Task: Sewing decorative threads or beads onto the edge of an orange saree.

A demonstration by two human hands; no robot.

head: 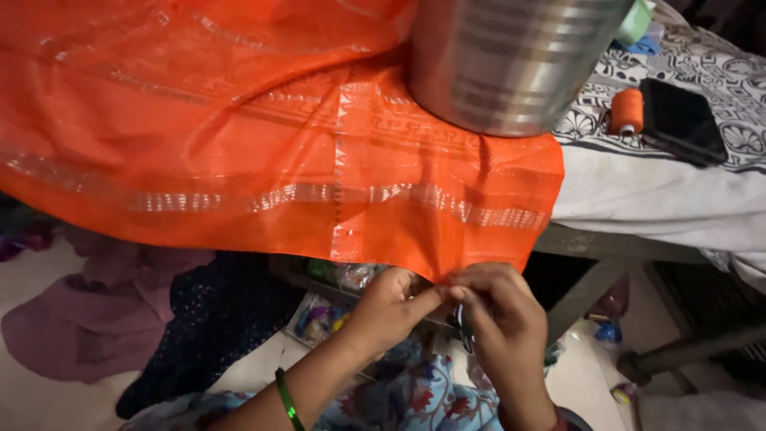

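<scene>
An orange cloth [263,152] with silver woven bands hangs over the edge of a bed. My left hand [387,307], with a green bangle at the wrist, pinches the cloth's lower hem. Right beside it, my right hand [499,315] pinches the same hem, fingertips touching those of the left. Dark scissor-like handles [465,335] show under the right hand; whether it grips them is unclear. A large steel pot [511,60] rests on the cloth on the bed.
An orange thread spool [626,110] and a black phone [682,120] lie on the patterned bedsheet [718,72]. Purple and dark blue cloths [120,319] lie heaped on the floor. A tray of small coloured items [323,315] sits under the bed frame [594,275].
</scene>
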